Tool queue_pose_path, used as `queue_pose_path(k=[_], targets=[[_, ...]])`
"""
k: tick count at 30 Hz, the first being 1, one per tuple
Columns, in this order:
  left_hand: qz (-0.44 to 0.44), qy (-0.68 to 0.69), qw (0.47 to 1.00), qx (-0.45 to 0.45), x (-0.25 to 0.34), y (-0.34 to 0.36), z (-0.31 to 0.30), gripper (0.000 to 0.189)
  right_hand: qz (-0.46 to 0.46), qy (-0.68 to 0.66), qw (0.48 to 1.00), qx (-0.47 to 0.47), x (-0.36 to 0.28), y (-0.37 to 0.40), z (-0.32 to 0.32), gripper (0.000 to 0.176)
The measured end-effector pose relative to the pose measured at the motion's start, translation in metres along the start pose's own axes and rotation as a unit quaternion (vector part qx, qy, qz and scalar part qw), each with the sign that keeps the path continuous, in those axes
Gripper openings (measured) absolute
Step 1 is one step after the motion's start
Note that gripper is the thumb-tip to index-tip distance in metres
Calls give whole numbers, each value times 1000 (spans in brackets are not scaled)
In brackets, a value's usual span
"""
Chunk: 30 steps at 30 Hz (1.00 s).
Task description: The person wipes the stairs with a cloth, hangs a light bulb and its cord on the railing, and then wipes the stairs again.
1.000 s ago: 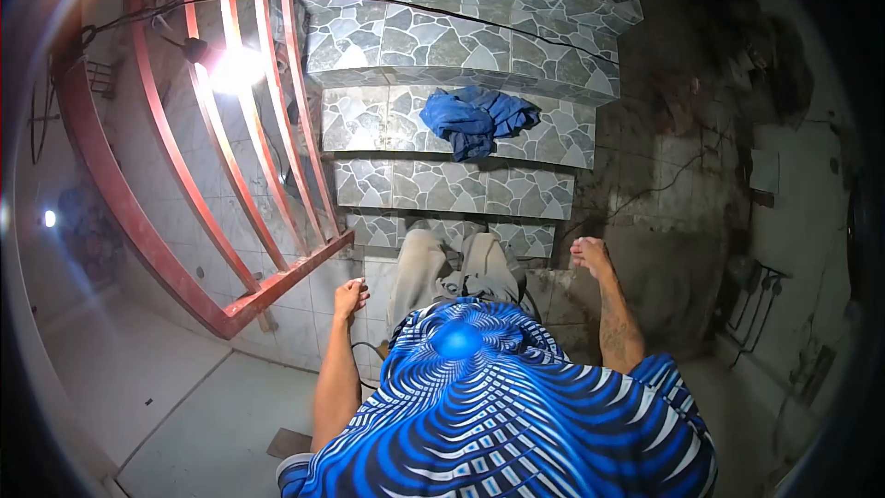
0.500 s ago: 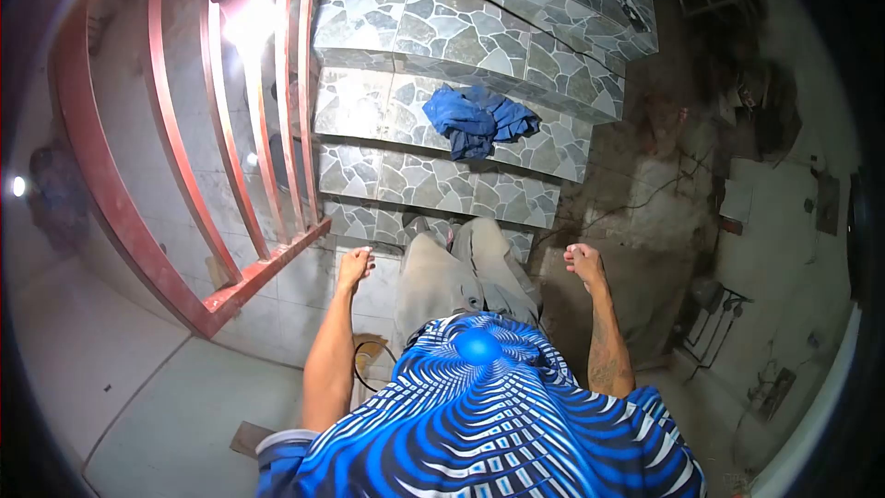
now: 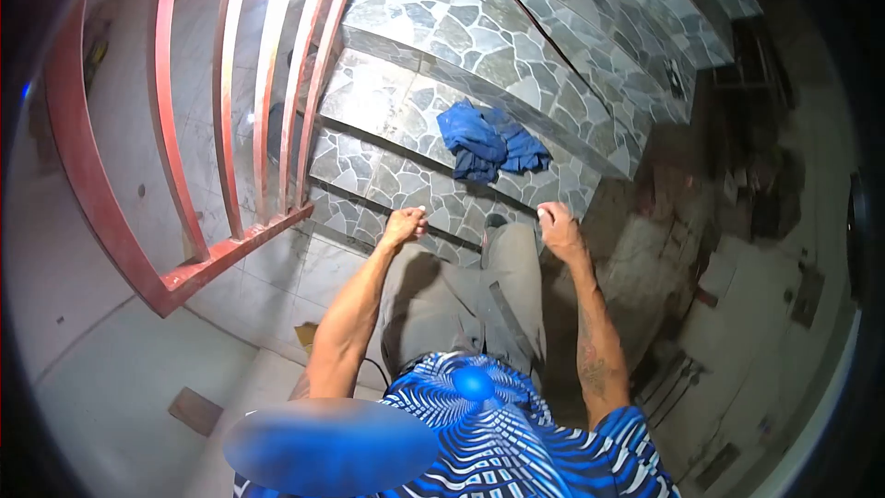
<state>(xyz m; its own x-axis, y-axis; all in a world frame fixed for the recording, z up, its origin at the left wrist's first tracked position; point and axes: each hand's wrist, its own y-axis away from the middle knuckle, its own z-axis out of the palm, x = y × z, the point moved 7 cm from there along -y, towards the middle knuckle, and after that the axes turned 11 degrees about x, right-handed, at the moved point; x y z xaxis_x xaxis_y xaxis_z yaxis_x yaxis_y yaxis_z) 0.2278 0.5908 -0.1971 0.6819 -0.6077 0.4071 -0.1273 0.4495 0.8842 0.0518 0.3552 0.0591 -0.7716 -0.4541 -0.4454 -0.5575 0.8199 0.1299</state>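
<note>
Blue cloth [image 3: 489, 143] on tiled steps [image 3: 433, 32]; below it I see left hand [image 3: 403, 224] and right hand [image 3: 556, 224] loosely fisted, seemingly empty; treading on it risks a slip.

My left hand [image 3: 406, 221] and right hand [image 3: 556, 224] are curled into loose, empty fists in front of my legs, at the foot of the stairs [image 3: 442, 32]. A cloth [image 3: 493, 143] lies crumpled on a step near them. The railing [image 3: 230, 240] stands to my left.
</note>
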Motion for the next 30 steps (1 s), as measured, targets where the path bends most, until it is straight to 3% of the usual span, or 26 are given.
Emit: queue_pose_path(k=[2,4,8,12,14,18,22,26,30], targets=[[-11,64,998,-26,-17,-25,25,39,-28,-17,999,-31,-11,-15,8,19],[-28,111,993,4,-26,-36,52,41,-68,-35,996,-41,-13,-33,15,19],[-85,196,977,8,-46,-76,107,50,-52,-52,995,-66,15,-74,28,16],[-148,218,965,9,-74,-145,154,56,-176,-37,984,-16,49,-147,66,16],[-187,225,956,37,-86,-187,173,69,-215,-27,976,14,61,-191,86,16],[-208,292,931,72,-91,-252,195,79,-301,-3,945,129,78,-260,108,18],[-140,258,951,93,-91,-282,196,65,-347,-1,915,205,98,-297,114,18],[-60,293,946,122,-90,-288,190,22,-404,-2,880,249,105,-325,113,16],[-50,331,919,206,-100,-284,170,14,-408,-60,873,259,96,-349,102,16]])
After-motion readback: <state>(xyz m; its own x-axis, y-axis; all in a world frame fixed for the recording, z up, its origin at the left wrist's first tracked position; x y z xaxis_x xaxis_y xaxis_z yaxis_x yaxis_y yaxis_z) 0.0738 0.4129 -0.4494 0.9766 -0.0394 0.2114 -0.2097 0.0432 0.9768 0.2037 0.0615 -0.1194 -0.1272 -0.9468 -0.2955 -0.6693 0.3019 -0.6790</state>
